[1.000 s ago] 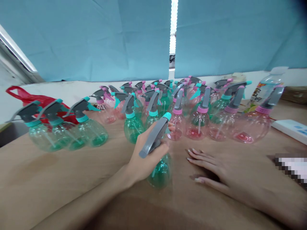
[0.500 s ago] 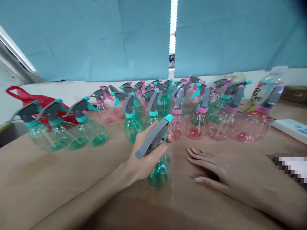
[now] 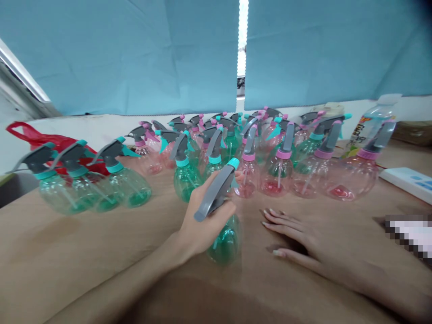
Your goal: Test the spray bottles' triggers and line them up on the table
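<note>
My left hand [image 3: 205,222] is wrapped round the neck of a green spray bottle [image 3: 224,245] with a grey and turquoise spray head, near the centre front. Its nozzle points away to the upper right. Palm down on the wooden table [image 3: 151,288], my right hand [image 3: 300,238] lies with fingers spread and nothing in it. Beyond my hands stand a green spray bottle [image 3: 187,180] and pink ones, the nearest with a pink collar [image 3: 248,180].
Three green spray bottles stand at the left, one of them here [image 3: 130,189], before a red plastic bag [image 3: 57,139]. Several more bottles crowd the back. At the right are a clear water bottle [image 3: 371,121], a white device [image 3: 408,182] and a blurred-out object [image 3: 410,234].
The view has shifted very slightly. The spray head in my left hand sits a little differently, tilted slightly more upright. My right hand rests as before.
</note>
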Available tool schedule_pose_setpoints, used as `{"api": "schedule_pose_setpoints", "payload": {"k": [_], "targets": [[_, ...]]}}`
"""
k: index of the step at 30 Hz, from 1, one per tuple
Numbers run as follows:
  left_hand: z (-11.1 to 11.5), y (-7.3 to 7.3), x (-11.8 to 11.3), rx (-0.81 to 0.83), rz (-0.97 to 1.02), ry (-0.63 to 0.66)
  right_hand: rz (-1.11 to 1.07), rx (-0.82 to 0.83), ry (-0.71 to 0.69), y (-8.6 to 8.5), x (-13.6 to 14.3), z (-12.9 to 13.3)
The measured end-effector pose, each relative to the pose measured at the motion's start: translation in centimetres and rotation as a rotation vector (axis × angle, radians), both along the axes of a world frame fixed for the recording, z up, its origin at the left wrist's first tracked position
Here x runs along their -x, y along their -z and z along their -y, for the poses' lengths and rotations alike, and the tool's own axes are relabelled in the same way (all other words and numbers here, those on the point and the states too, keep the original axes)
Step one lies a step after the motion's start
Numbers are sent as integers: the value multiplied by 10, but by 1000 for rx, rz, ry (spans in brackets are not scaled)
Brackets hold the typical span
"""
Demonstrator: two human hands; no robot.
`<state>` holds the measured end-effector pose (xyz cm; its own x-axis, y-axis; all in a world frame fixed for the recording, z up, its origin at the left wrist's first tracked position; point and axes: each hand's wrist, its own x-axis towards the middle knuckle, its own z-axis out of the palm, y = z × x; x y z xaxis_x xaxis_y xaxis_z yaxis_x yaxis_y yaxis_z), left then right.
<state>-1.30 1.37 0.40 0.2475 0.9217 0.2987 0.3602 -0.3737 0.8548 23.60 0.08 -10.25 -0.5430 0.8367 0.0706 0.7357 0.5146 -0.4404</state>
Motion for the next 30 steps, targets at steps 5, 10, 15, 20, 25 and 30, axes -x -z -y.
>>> {"api": "schedule_pose_setpoints", "payload": {"k": [5, 10, 15, 20, 25, 30], "targets": [[1, 5, -1, -4, -4, -43, 4, 18, -5, -2, -1, 0], [0, 6, -1, -4, 19, -35, 15, 6, -18, -1, 0, 0], [-2, 6, -2, -5, 52, -13, 26, -6, -14, -2, 0, 0], [-2, 6, -2, -12, 51, 10, 26, 2, -14, -3, 0, 0], [-3, 7, -1, -55, 31, -7, 4, -10, -24, 1, -1, -1], [-3, 7, -1, -67, 17, -17, 11, -9, -17, 0, -1, 0]]}}
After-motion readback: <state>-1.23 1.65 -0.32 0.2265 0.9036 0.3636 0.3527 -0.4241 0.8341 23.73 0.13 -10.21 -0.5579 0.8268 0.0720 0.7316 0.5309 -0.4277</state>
